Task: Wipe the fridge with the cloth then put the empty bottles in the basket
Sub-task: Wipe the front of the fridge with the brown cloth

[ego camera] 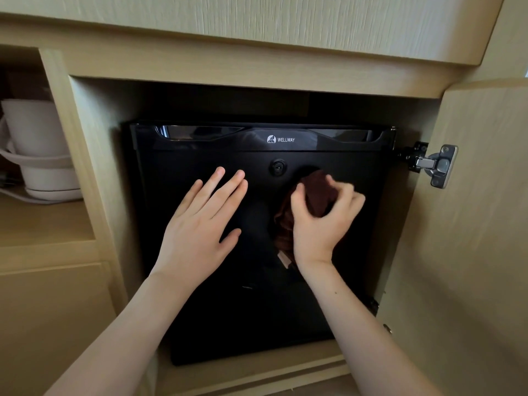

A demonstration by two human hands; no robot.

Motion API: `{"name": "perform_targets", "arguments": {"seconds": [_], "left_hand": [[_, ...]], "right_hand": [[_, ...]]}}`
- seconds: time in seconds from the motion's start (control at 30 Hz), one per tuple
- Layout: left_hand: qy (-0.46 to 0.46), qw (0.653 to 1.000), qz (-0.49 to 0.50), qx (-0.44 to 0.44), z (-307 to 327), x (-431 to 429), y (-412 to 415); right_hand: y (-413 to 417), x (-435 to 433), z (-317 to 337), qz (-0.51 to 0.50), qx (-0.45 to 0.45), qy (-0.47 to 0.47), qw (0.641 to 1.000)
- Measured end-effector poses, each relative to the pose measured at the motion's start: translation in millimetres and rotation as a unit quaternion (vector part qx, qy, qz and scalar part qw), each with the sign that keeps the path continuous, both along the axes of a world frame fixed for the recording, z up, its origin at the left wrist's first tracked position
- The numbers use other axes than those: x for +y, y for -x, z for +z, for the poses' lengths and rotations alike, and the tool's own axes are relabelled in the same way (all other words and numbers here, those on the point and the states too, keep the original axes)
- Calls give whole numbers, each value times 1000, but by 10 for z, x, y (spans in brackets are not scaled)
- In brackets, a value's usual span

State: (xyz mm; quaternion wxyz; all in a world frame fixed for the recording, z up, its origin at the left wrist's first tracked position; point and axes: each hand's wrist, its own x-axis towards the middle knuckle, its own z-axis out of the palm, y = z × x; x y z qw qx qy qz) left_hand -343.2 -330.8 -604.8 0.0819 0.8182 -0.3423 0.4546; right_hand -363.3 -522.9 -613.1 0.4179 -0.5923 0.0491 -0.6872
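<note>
Brown cloth (317,192) in R grip (317,232), L grip (197,227) flat.

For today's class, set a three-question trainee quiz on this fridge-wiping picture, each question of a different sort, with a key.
1. True or false: the right hand grips the brown cloth against the black fridge door.
2. The left hand is: A) holding a bottle; B) open, fingers straight, on the fridge door; C) pulling the cabinet door.
3. Fill the gap: on the shelf at far left stands a white ____.
Key: 1 true; 2 B; 3 kettle.
</note>
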Motion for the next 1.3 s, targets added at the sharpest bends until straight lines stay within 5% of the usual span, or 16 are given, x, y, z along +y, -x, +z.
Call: {"name": "perform_targets", "arguments": {"seconds": [0.2,0.3,0.5,0.73,1.03,1.3], "left_hand": [[-5,1000,-1,3,6,22,3],[-5,1000,2,7,14,10,15],[1,1000,0,7,5,4,11],[-13,1000,6,17,27,29,27],[-2,1000,-7,7,3,10,9],[-6,1000,-3,21,32,23,26]], "right_hand": [[129,31,-1126,39,122,146,981],[149,35,-989,84,131,113,981],[-6,112,-13,66,8,18,998],[53,141,-817,38,82,90,992],[-1,87,170,56,-2,-2,998],[86,61,-689,53,42,-91,994]]}}
